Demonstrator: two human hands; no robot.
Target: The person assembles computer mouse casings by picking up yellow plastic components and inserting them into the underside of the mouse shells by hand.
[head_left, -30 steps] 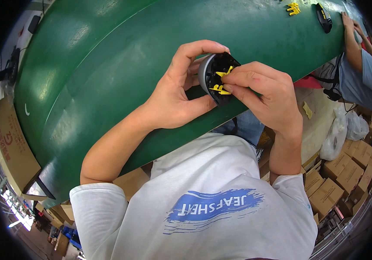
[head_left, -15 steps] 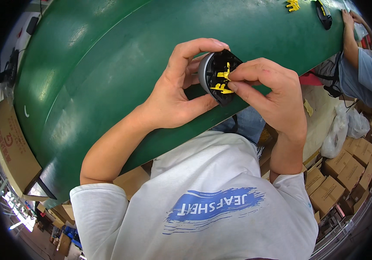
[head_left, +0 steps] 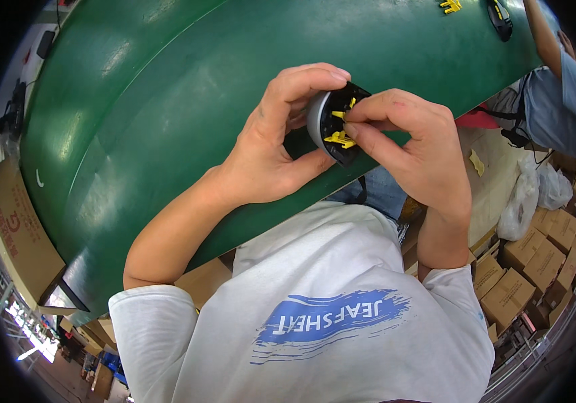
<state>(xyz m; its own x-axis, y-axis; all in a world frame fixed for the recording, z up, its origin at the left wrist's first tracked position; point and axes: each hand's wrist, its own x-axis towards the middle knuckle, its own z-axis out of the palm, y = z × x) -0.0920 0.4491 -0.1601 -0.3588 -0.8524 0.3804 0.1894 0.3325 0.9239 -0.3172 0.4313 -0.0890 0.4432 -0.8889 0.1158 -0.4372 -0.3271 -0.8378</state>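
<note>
My left hand is wrapped around a rounded grey and black plastic shell, thumb at its near end and fingers at its far end. The hollow black inside faces right, towards my other hand. Yellow plastic pieces sit within it. Thumb and forefinger of my right hand are pinched on a yellow plastic piece in the middle of the shell. These fingertips cover part of that piece.
On the green table, another yellow piece and a black shell with yellow inside lie at the far right. A co-worker's arm reaches in there. Cardboard boxes and clear plastic bags stand low on the right.
My right fingertips have shifted slightly left, deeper over the shell, which has tilted a little. The co-worker's arm has stretched farther across the table.
</note>
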